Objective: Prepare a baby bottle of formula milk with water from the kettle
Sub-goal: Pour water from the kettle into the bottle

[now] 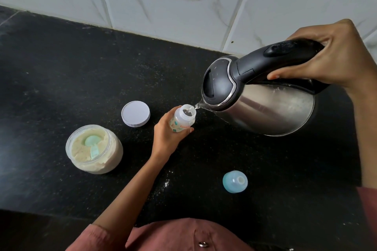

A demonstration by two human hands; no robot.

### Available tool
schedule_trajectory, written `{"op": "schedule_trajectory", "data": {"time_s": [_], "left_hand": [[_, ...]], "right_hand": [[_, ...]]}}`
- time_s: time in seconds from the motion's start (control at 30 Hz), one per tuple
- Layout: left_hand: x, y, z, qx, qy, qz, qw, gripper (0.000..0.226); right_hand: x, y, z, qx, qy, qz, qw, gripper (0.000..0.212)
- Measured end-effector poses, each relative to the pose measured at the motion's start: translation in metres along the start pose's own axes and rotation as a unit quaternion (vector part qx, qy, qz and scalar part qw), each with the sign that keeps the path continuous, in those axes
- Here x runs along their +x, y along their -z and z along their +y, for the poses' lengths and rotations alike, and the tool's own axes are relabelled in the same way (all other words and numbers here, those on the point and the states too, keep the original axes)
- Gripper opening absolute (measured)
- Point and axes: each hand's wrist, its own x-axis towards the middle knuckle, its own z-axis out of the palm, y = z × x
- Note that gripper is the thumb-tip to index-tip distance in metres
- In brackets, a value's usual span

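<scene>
Red shirt (183, 234) fills the bottom edge, closest to the lens, and both arms reach out from it over the black table (61, 67).

Head view: the left grip (165, 138) is wrapped around the lower part of the bottle (184, 118), with fingers and thumb curled round it. The bottle is open at the top and leans a little toward the kettle (265, 108). Whether its base rests on the table is hidden by the fingers. The right grip (330, 61) is closed round the kettle's black handle and holds the kettle tipped, spout down. A thin stream of water runs from the spout into the bottle's mouth.

Left of the bottle the jar (93, 149) of pale powder stands open with a green scoop (91, 144) lying in it. Its white lid (135, 113) sits just behind it on the table. The blue teat cap (235, 181) lies well apart, near the front edge, and a few white specks (166, 183) dot the table between it and the left arm.

By my reading the task is about midway: the jar and bottle are opened, and filling is under way. The water level is too small to read, and I cannot tell whether powder is already inside. What is probably left is to finish the pour, set the kettle down, add powder if it is not yet in, fit the teat cap and mix.
</scene>
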Motion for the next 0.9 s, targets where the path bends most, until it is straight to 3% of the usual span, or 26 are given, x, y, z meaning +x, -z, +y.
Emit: {"op": "schedule_trajectory", "data": {"time_s": [0.9], "left_hand": [[-0.0011, -0.0031, -0.0023, 0.000, -0.003, 0.006, 1.000, 0.063]], "right_hand": [[0.0022, 0.0016, -0.0038, -0.011, 0.001, -0.013, 1.000, 0.043]]}}
